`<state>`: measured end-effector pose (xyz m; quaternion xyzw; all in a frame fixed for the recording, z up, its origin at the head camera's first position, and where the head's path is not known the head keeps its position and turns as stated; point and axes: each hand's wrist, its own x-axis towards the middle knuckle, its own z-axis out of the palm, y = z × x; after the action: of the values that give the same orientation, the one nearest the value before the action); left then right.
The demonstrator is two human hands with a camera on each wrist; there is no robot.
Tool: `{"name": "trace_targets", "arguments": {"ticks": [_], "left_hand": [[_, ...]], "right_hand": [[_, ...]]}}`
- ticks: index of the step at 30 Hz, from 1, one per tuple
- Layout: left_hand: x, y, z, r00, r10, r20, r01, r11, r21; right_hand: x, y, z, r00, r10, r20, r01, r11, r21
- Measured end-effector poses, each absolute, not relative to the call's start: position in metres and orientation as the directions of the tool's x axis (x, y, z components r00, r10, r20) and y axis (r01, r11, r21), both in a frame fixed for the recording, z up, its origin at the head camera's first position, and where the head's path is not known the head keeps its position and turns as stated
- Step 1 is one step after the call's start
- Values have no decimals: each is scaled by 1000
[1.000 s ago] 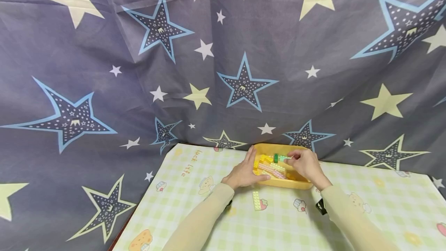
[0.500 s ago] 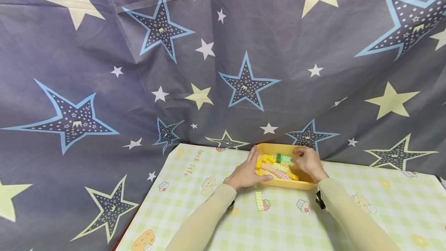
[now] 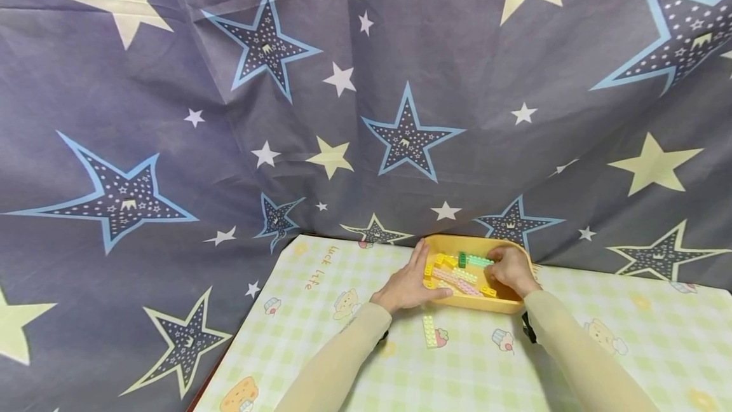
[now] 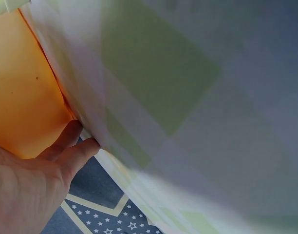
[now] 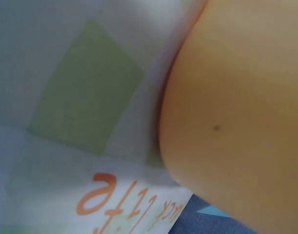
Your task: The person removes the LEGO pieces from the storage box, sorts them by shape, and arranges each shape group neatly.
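Observation:
A yellow-orange plastic bin [image 3: 477, 303] stands against the far edge of the table, holding several building bricks. My left hand [image 3: 407, 285] rests on its left end, fingers along the outer wall and thumb at the front rim. The left wrist view shows those fingertips touching the outside of the bin. My right hand [image 3: 511, 269] is inside the right end, fingers bent, at the right end of a teal brick [image 3: 479, 260]. Whether it pinches that brick is hidden. A dark green brick [image 3: 462, 260] adjoins the teal one. Pink bricks [image 3: 454, 280] and yellow bricks [image 3: 447, 262] lie nearby.
One pale yellow-green brick [image 3: 429, 332] lies on the checked tablecloth [image 3: 457, 380] in front of the bin. A dark star-printed curtain [image 3: 366, 81] hangs right behind the table. In the right wrist view, the bin's outer wall [image 5: 236, 97] fills the right side.
The right hand has shifted a little to the right inside the bin, baring more of the teal brick. The left hand stays on the bin. The head view has turned slightly.

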<state>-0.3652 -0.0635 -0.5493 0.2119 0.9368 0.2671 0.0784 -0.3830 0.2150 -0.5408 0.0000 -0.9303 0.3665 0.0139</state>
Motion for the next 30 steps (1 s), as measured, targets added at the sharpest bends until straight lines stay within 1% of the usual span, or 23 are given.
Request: {"name": "trace_targets", "arguments": {"ticks": [4, 16, 24, 30], "left_hand": [[-364, -61, -548, -897, 440, -38, 356, 770, 529], [-364, -59, -553, -898, 440, -27, 362, 771, 524], [-365, -61, -549, -900, 434, -27, 358, 774, 522], [-365, -62, -548, -899, 437, -30, 359, 774, 522]], "right_hand": [[-384, 216, -541, -1000, 20, -10, 22, 727, -686], [-377, 217, -539, -1000, 21, -13, 24, 688, -725], [-373, 211, -527, -1000, 18, -19, 26, 686, -727], [-360, 202, -515, -1000, 17, 4, 9, 670, -742]]}}
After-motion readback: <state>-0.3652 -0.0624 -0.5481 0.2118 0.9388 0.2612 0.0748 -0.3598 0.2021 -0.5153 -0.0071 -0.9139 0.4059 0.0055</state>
